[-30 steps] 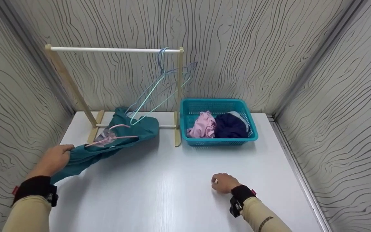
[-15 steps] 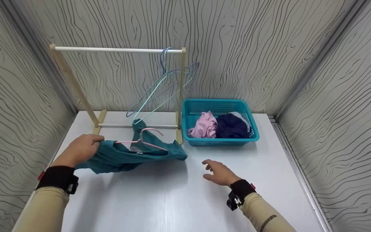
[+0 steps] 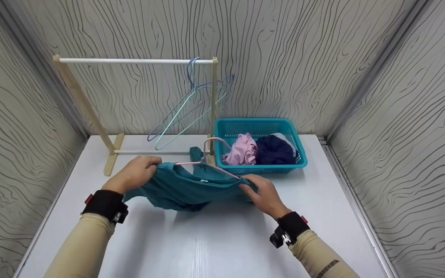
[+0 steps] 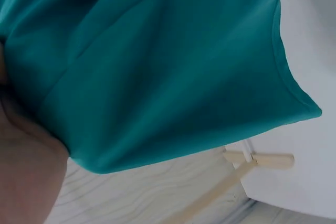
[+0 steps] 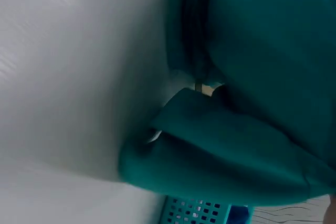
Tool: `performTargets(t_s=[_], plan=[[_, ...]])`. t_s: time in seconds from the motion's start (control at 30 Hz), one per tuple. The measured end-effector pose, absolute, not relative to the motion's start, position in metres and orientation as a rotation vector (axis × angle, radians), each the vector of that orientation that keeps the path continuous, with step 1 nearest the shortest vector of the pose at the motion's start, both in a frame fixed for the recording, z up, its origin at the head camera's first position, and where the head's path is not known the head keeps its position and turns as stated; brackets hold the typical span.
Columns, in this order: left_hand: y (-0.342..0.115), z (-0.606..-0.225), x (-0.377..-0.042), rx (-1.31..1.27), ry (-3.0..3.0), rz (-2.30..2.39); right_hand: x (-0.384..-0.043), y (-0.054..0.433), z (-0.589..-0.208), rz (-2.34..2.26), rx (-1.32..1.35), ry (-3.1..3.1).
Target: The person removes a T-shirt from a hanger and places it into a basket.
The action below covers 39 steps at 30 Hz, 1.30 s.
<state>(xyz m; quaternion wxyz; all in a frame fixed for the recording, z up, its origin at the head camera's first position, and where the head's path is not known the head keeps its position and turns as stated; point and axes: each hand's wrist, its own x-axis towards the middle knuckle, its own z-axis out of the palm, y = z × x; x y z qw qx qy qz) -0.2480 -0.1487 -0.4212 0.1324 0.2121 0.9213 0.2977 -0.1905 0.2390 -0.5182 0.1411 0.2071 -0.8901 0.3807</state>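
Note:
A teal T-shirt [image 3: 191,189] hangs between both hands over the white table, a pink hanger [image 3: 222,171] inside its neckline with the hook sticking up. At one shoulder my left hand [image 3: 137,173] pinches the cloth and the hanger's end. My right hand [image 3: 263,193] grips the opposite shoulder between thumb and fingers. In the left wrist view, a sleeve of the shirt [image 4: 173,77] spreads out beside part of the hand. The right wrist view is mostly filled by hanging folds of the shirt [image 5: 226,150], with only a sliver of hand at the edge.
Behind the hands stands a rack with a white rail [image 3: 129,60] and wooden posts. A blue hanger and a mint hanger [image 3: 180,109] hang at its right end. A teal basket [image 3: 261,168] at back right holds a pink cloth [image 3: 242,150] and a navy cloth [image 3: 276,150].
My left hand has carried the shirt and pink hanger from the left toward the middle. My right hand opened, reached up and left, and took hold of the shirt's other shoulder.

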Motion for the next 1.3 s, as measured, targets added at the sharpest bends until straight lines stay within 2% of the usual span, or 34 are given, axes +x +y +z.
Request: performTargets(t_s=[0.5, 0.77, 0.87, 1.0, 1.3], plan=[[-0.079, -0.407, -0.241, 0.772, 2.673, 0.952, -0.192, 0.296, -0.474, 0.965, 0.629, -2.346], [-0.027, -0.393, -0.24, 1.161, 2.96, 0.74, -0.193, 0.294, -0.459, 0.852, 0.598, -2.409], [-0.015, -0.387, -0.241, 1.163, 2.915, 0.801, -0.193, 0.291, -0.456, 0.841, 0.601, -2.414], [-0.011, -0.385, -0.241, 1.041, 2.801, 0.874, -0.193, 0.29, -0.457, 0.849, 0.633, -2.397], [-0.029, -0.399, -0.243, 1.053, 2.692, 0.821, -0.193, 0.305, -0.46, 1.002, 0.656, -2.348]])
